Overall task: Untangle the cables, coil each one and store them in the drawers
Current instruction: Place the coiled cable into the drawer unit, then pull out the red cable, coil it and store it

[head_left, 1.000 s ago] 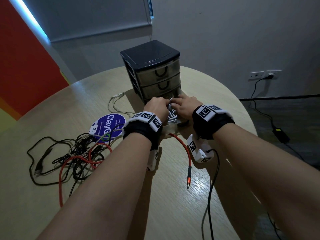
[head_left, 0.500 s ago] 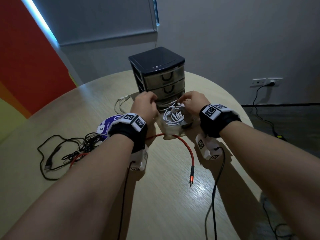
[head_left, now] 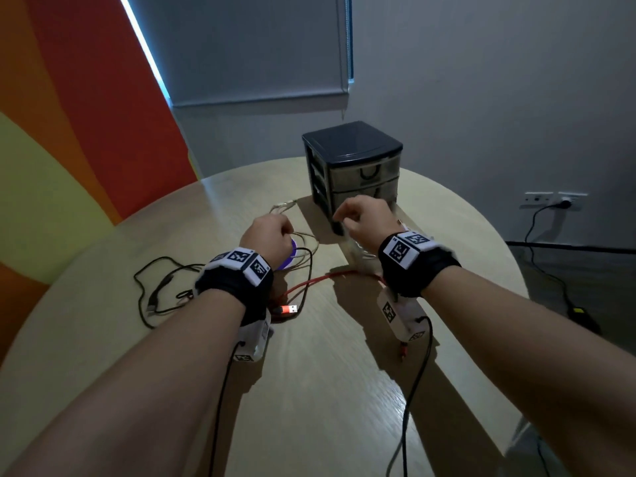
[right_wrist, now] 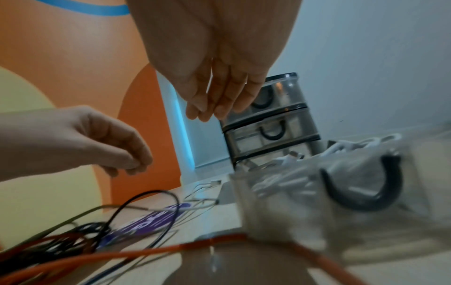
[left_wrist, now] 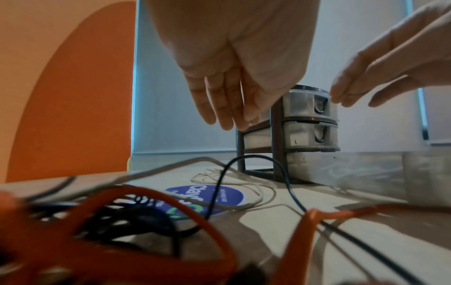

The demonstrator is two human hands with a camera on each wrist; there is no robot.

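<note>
A dark drawer unit (head_left: 354, 166) stands at the far side of the round table; its two upper drawers are closed. Its clear bottom drawer (right_wrist: 341, 202) is pulled out in front of it and holds a coiled white cable (right_wrist: 341, 148). My right hand (head_left: 351, 216) hovers just above that drawer, fingers relaxed (right_wrist: 219, 104), holding nothing. My left hand (head_left: 272, 232) hangs over a thin grey cable (head_left: 303, 239) and a purple disc (left_wrist: 205, 196), with empty fingers (left_wrist: 227, 108). A red cable (head_left: 330, 277) runs across the table beside a black tangle (head_left: 161, 287).
The red cable's USB plug (head_left: 288, 308) lies by my left wrist. Black leads from the wrist cameras trail toward me. On the right, a wall socket (head_left: 564, 201) feeds a cord and a power brick (head_left: 581, 313) on the floor. An orange and yellow wall is on the left.
Both hands have come off the pulled-out drawer, leaving the white coil in it. My left hand has moved left over the loose cables, and my right hand has risen.
</note>
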